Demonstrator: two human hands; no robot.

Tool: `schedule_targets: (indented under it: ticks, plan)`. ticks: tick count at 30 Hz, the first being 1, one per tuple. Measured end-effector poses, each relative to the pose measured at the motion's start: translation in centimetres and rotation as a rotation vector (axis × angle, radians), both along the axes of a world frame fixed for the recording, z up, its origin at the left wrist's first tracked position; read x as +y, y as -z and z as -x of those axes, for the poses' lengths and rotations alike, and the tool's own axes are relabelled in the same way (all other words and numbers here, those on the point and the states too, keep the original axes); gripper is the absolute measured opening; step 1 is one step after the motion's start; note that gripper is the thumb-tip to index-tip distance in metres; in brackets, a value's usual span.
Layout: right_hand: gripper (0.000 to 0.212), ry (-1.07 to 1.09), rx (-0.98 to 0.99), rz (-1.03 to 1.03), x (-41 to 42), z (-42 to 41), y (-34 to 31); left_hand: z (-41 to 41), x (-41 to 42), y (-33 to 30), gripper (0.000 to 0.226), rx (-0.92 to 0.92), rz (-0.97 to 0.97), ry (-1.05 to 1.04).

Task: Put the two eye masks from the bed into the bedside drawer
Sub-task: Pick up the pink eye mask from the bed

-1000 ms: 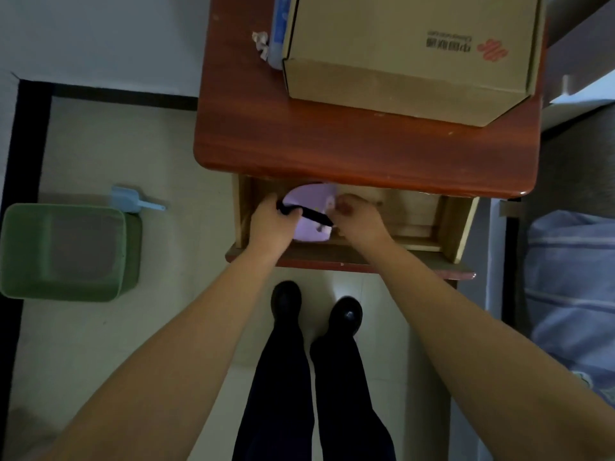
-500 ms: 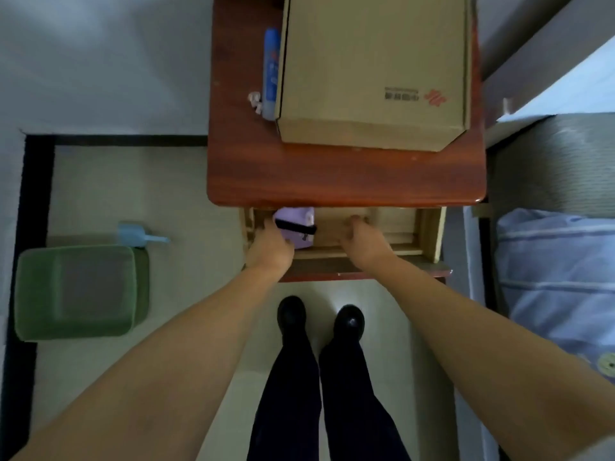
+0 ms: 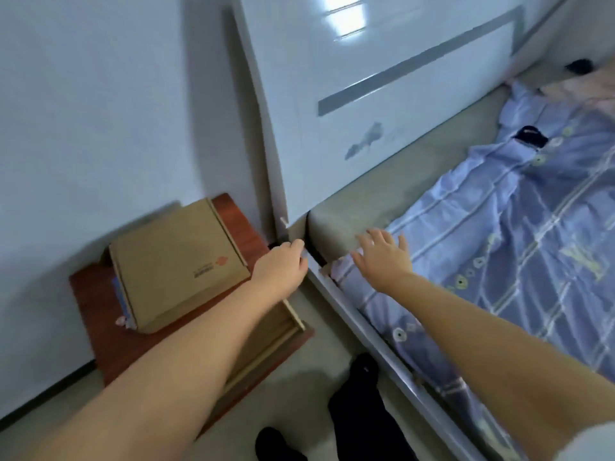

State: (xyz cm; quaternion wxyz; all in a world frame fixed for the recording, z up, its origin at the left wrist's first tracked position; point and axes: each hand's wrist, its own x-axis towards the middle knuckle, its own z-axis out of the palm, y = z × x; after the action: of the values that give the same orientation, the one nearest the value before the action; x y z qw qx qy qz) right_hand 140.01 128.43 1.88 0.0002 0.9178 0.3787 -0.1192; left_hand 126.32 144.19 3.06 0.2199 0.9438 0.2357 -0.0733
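Note:
A black eye mask (image 3: 531, 136) lies on the blue plaid bedsheet (image 3: 519, 227), far up the bed near the headboard. My right hand (image 3: 382, 256) hovers open, fingers spread, over the near corner of the bed, well short of the mask. Between the bedside table and the bed frame is my left hand (image 3: 283, 264), fingers curled, with nothing seen in it. The wooden drawer (image 3: 293, 319) stands pulled out beneath my left forearm, which hides its inside.
A cardboard box (image 3: 176, 264) fills most of the red-brown bedside table (image 3: 96, 294). The white headboard (image 3: 366, 94) rises behind the bed. A small dark object (image 3: 579, 66) and pink fabric (image 3: 585, 89) lie at the bed's far end. My legs (image 3: 359, 410) stand beside the bed frame.
Both hands have left the drawer, with the purple mask left inside it. My view has swung right from the drawer to the bed, and my right hand now reaches over the sheet.

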Motion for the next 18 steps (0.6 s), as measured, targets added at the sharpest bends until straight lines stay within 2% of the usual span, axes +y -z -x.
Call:
schedule_targets:
  ticks: [4, 8, 14, 18]
  plan:
    - [0.044, 0.190, -0.035, -0.035, -5.8, -9.3, -1.9, -11.9, -3.6, -2.2, 0.039, 0.015, -0.040, 0.189]
    - [0.046, 0.325, 0.004, -0.016, -12.0, -18.6, -1.5, -23.7, -8.8, -2.2, 0.037, 0.009, 0.017, 0.282]
    - [0.043, 0.483, 0.062, 0.023, -20.0, -30.8, 1.1, -38.4, -16.5, 1.1, 0.035, 0.073, 0.071, 0.370]
    - [0.041, 0.589, 0.123, 0.031, -22.6, -38.5, 3.8, -46.7, -19.1, 4.5, 0.035, 0.132, 0.024, 0.514]
